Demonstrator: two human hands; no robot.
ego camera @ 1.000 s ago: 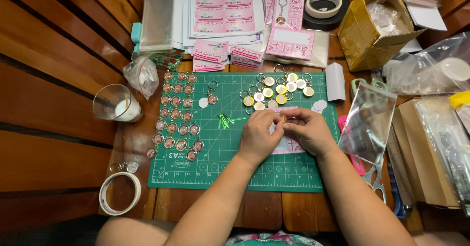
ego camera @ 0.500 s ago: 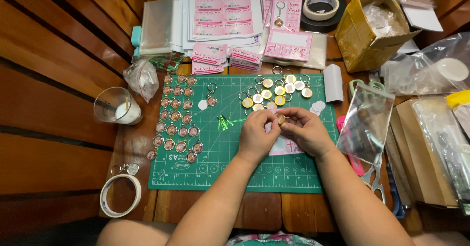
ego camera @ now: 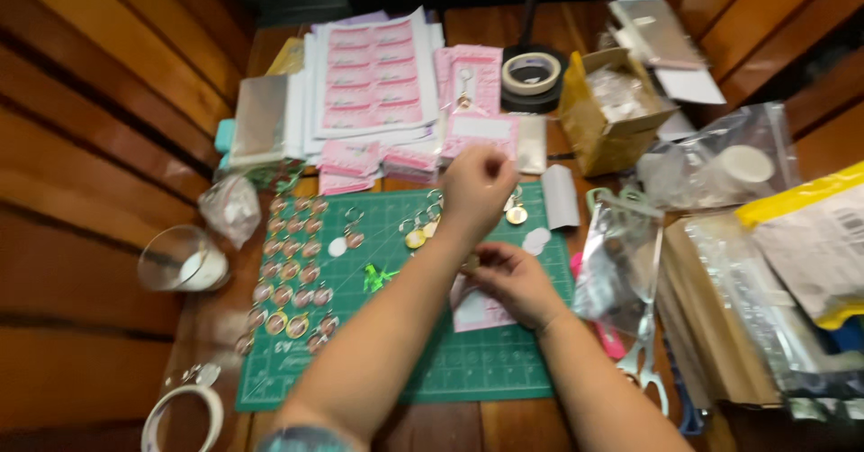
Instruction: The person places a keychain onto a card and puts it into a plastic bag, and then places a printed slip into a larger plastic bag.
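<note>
A green cutting mat [ego camera: 486,371] lies on the wooden table. My left hand [ego camera: 477,187] reaches forward over the mat's far edge, fingers curled down above loose round gold keychains [ego camera: 516,214]; blur hides whether it holds one. My right hand [ego camera: 517,283] rests nearer me on the mat, pinching a small round charm [ego camera: 470,261] at its fingertips, above a pale pink sheet [ego camera: 472,313]. Rows of round charms [ego camera: 288,277] cover the mat's left side. White discs [ego camera: 337,247] and a bright green scrap [ego camera: 378,278] lie between them and my hands.
Pink sticker sheets [ego camera: 373,74] and pink card stacks [ego camera: 351,160] lie behind the mat. A tape roll [ego camera: 531,72] and an open cardboard box [ego camera: 612,110] stand at the back right. Plastic bags [ego camera: 720,173] and scissors [ego camera: 648,371] crowd the right. A glass cup [ego camera: 180,263] stands left.
My hands were together at the mat's middle on a small round piece. My left hand has since moved forward to the keychains at the far edge; my right hand stays put.
</note>
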